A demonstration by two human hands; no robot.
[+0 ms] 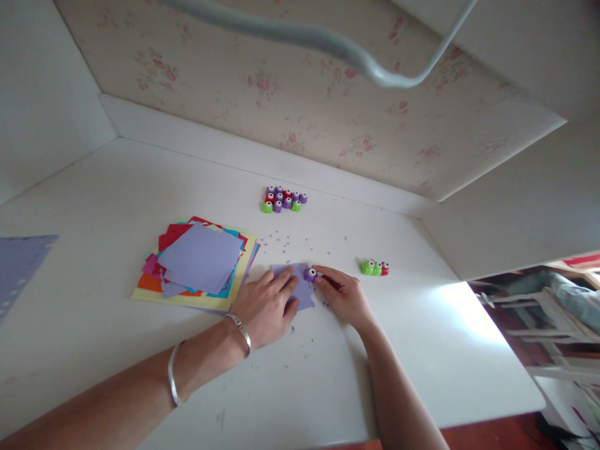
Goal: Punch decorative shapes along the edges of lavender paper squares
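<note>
Under the spread fingers of my left hand (268, 306), a small lilac sheet of paper (302, 299) lies flat on the white desk. My right hand (344, 294) grips a purple craft punch (310, 274) between thumb and fingers at the sheet's right edge. A star mark shows on the punch's white top. Small notches run along that edge of the paper. Tiny lilac cut-outs (277, 239) are scattered just beyond the sheet, with a few more near my right fingers. How far the paper sits inside the punch is hidden.
Left of my hands lies a stack of coloured paper (201, 256). Several purple, red and green punches (279, 201) stand grouped near the wall, and a short row of green and red punches (376, 269) sits to the right. A notched lilac sheet (21, 265) lies far left.
</note>
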